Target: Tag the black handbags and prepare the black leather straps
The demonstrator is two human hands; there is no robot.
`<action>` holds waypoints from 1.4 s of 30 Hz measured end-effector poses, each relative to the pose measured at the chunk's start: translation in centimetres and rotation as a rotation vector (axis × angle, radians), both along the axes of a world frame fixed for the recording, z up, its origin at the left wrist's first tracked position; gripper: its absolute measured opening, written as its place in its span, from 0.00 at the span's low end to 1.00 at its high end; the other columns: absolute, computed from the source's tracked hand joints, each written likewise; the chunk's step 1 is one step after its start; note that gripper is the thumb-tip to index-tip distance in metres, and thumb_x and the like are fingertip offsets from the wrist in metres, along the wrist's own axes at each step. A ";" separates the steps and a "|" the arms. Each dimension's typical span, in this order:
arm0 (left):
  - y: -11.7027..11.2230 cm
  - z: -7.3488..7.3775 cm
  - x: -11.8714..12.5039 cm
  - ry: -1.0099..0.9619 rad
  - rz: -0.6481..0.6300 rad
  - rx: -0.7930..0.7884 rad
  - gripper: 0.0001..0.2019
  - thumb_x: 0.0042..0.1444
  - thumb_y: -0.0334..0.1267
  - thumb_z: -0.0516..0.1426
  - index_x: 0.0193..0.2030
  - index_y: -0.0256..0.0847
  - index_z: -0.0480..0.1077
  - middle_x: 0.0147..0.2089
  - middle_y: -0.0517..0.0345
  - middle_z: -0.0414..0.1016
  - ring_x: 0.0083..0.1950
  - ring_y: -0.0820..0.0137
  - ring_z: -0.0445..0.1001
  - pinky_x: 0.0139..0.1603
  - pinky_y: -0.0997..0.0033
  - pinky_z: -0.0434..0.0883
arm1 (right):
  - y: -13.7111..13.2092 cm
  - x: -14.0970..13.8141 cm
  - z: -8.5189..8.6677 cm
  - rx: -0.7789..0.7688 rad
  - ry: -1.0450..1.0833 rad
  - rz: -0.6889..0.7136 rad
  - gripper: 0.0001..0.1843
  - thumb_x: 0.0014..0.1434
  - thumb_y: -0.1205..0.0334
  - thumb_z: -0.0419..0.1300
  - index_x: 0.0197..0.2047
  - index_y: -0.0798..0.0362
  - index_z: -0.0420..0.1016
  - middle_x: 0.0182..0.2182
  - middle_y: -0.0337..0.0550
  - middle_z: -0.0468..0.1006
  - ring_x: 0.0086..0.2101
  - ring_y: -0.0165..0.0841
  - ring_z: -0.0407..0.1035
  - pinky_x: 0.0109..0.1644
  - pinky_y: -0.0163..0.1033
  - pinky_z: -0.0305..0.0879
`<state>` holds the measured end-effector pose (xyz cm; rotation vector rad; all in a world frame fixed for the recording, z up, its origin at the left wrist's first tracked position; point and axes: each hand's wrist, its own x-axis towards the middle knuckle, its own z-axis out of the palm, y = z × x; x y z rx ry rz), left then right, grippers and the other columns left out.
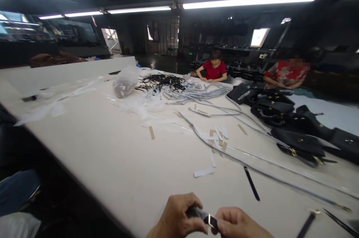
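At the bottom edge, my left hand (178, 217) and my right hand (238, 223) meet over the near edge of the white table (106, 148). Both pinch a short black strap with a gold buckle (206, 218) between thumb and fingers. The left hand grips the strap's dark end; the right holds the buckle end. A loose black strap (251, 183) lies on the table just beyond my right hand. Small white and tan paper strips (203, 172) are scattered further ahead.
Black handbags (297, 133) are piled at the right. Long grey straps (196, 92) and a heap of black cords (162, 81) lie mid-table beside a clear plastic bag (125, 82). Two people sit at the far side, one in a red shirt (214, 70).
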<state>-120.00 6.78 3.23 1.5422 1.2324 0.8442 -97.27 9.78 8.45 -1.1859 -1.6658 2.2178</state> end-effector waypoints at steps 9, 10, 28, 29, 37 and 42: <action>-0.3 -0.2 2.2 -0.244 -0.354 -0.656 0.13 0.52 0.44 0.63 0.36 0.34 0.79 0.26 0.59 0.77 0.19 0.77 0.64 0.19 0.79 0.59 | -4.3 2.4 -1.5 1.077 -0.446 0.174 0.06 0.62 0.66 0.59 0.33 0.52 0.75 0.26 0.41 0.78 0.27 0.32 0.70 0.30 0.37 0.53; -0.4 -0.2 2.5 -0.228 -0.347 -0.579 0.13 0.52 0.44 0.65 0.37 0.35 0.80 0.27 0.59 0.77 0.22 0.76 0.67 0.22 0.79 0.63 | -4.4 2.3 -1.3 0.883 -0.446 0.081 0.07 0.62 0.64 0.59 0.32 0.52 0.75 0.25 0.40 0.78 0.25 0.31 0.69 0.29 0.36 0.54; -5.6 6.4 15.3 0.327 0.123 0.679 0.14 0.59 0.45 0.64 0.34 0.41 0.65 0.30 0.59 0.71 0.32 0.68 0.70 0.36 0.68 0.70 | -8.2 12.1 2.7 0.084 0.017 -0.459 0.24 0.57 0.41 0.64 0.34 0.57 0.74 0.24 0.39 0.75 0.19 0.22 0.58 0.23 0.31 0.50; -6.1 6.5 16.2 0.311 0.117 0.580 0.13 0.59 0.43 0.64 0.33 0.41 0.65 0.29 0.60 0.71 0.31 0.69 0.70 0.34 0.70 0.69 | -8.6 12.7 2.7 0.126 -0.022 -0.463 0.24 0.57 0.41 0.62 0.34 0.57 0.74 0.24 0.39 0.76 0.19 0.23 0.60 0.23 0.32 0.51; -9.5 6.1 20.7 0.741 -0.008 0.279 0.08 0.65 0.30 0.51 0.41 0.39 0.71 0.36 0.52 0.80 0.35 0.63 0.80 0.36 0.68 0.73 | -10.5 15.7 1.3 0.361 -0.127 -0.234 0.12 0.60 0.57 0.53 0.34 0.53 0.75 0.29 0.41 0.80 0.20 0.27 0.66 0.23 0.32 0.58; -10.8 5.9 21.8 0.943 -0.019 0.101 0.10 0.62 0.29 0.50 0.42 0.39 0.72 0.37 0.51 0.82 0.38 0.57 0.82 0.37 0.64 0.75 | -10.9 16.3 -0.4 0.761 -0.294 -0.005 0.13 0.63 0.62 0.52 0.32 0.50 0.78 0.28 0.41 0.82 0.30 0.34 0.75 0.34 0.34 0.63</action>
